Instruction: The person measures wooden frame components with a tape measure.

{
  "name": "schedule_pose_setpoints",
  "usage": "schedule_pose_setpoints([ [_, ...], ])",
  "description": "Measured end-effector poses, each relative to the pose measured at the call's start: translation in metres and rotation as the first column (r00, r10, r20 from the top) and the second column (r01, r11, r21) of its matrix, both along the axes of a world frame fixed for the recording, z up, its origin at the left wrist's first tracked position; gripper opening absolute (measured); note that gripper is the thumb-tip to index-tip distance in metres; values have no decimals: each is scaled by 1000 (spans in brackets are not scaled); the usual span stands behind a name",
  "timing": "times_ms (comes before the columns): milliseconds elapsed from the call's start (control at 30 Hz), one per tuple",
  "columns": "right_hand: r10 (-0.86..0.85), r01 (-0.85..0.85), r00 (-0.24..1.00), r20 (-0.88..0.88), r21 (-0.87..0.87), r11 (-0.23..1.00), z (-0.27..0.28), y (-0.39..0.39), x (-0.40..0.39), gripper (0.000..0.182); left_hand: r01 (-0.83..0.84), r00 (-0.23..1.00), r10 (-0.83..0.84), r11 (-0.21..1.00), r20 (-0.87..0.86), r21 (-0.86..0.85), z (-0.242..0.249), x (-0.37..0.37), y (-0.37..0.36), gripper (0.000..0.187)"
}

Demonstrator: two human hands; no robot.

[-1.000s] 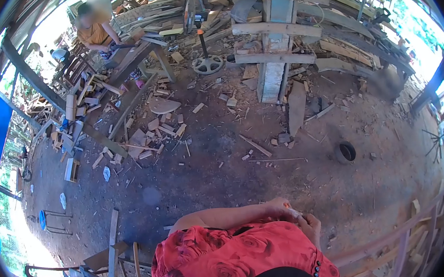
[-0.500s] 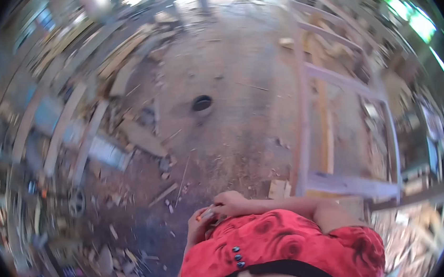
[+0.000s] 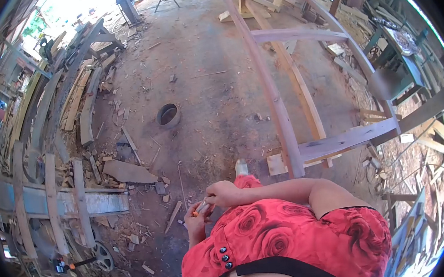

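My left hand is closed around a small pale object with an orange end, too small to name surely. My right hand reaches across from the right and meets the left one, its fingers closed at the object's upper end. Both hands are in front of my red, rose-patterned top. Part of the object is hidden by the fingers. Below the hands, a shoe shows on the floor beyond the right forearm.
A long wooden frame with crosspieces stands ahead to the right. A round dark ring-like container sits on the dirt floor. Stacked planks line the left, near a handwheel. Wood scraps litter the ground; a metal-topped machine stands at right.
My view has turned, so the wooden frame and the round container now appear further left. My hands stay together at the small object. A shoe has come into view.
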State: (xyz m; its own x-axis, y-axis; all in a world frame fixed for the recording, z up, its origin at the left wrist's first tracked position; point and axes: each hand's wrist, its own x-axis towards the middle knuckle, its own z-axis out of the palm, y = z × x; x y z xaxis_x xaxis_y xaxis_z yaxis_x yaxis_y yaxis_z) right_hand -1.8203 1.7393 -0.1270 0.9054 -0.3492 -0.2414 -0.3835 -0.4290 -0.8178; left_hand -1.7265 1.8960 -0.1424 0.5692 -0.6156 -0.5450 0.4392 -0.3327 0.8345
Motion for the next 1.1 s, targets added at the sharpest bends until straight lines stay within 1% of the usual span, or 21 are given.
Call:
schedule_pose_setpoints([
  [67,-40,40,999,4,25,999,-5,-24,14,28,22,1000,-22,1000,-6,-18,-1,16,-27,29],
  [133,-48,49,999,-23,59,997,-9,-54,34,27,17,1000,-17,1000,1,20,-6,35,-54,29],
  [167,-59,59,998,-6,70,996,-9,-72,46,27,9,1000,-10,999,14,47,-6,50,-72,30],
  [267,-105,106,994,-17,102,989,-8,-125,79,27,45,992,-52,997,111,67,-3,88,-124,30],
  [333,-147,148,989,-18,30,989,-8,-165,94,30,59,993,-66,996,102,67,2,112,-166,31],
  [367,-143,144,989,-31,30,989,-10,-181,100,30,85,990,-90,995,105,52,2,123,-183,31],
  [433,-207,207,978,-6,28,978,-5,-219,115,29,144,978,-150,988,145,56,14,139,-222,32],
  [467,-194,195,981,-15,33,980,-5,-235,121,29,131,981,-139,989,136,61,16,146,-239,32],
  [533,-284,280,959,22,108,954,-6,-261,131,27,140,975,-131,989,177,-41,19,156,-267,32],
  [567,-309,304,950,36,104,947,-3,-272,136,25,107,989,-103,993,102,-42,25,160,-281,30],
  [600,-306,302,951,33,98,948,-5,-283,142,25,105,990,-100,993,98,-48,25,167,-293,30],
  [667,-338,331,940,52,118,936,-12,-304,153,25,108,990,-121,981,-75,-159,22,181,-315,29],
  [700,-341,334,939,51,112,936,-12,-316,159,25,110,989,-124,980,-78,-165,19,190,-328,29],
  [767,-354,344,934,56,135,929,-12,-343,171,26,134,955,-189,963,-230,-236,13,208,-356,30],
  [800,-363,353,930,58,128,927,-9,-359,179,26,143,953,-200,960,-229,-242,9,218,-373,30],
  [867,-378,371,926,19,147,917,-2,-391,195,27,184,883,-293,935,-367,-303,3,242,-409,31],
  [900,-387,380,922,20,137,915,1,-409,205,27,193,879,-305,930,-365,-313,3,254,-431,31],
  [967,-386,385,923,0,79,920,7,-449,227,26,202,870,-278,954,-407,-220,4,278,-477,33],
  [1000,-389,388,921,0,59,920,6,-469,241,26,203,866,-288,949,-409,-239,7,291,-502,33],
  [1067,-406,406,913,26,8,914,6,-506,265,27,230,846,-297,952,-442,-200,16,314,-546,33],
  [1100,-407,407,913,23,-4,914,12,-526,277,27,229,843,-302,950,-445,-212,19,326,-567,33],
])
